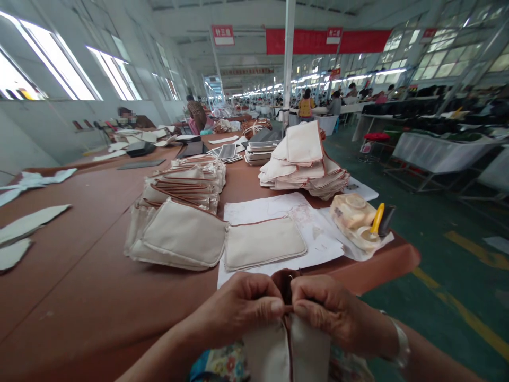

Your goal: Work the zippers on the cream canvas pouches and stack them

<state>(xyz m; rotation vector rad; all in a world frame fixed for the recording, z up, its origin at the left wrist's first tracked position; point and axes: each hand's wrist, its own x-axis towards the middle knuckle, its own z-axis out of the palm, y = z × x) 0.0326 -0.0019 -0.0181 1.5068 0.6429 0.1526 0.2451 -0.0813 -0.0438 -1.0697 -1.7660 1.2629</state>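
Note:
Close to my body, my left hand point(254, 300) and my right hand point(328, 307) both pinch the brown edging of a cream fabric piece point(268, 350). Their thumbs nearly meet at its top, and the piece hangs down from them over my lap. A brown flap shows between the fingers. Just beyond, a flat cream panel with brown edging point(264, 243) lies on white paper point(278, 204). Touching its left side is another cream panel point(185, 233), which leans on a row of folded cream pieces point(186, 183).
A tall stack of cream pieces point(304, 159) stands at the back right of the brown table point(79, 281). Near the right edge sit a glue-stained plastic container point(352, 212) and a yellow-handled brush point(377, 218). Several people work farther off.

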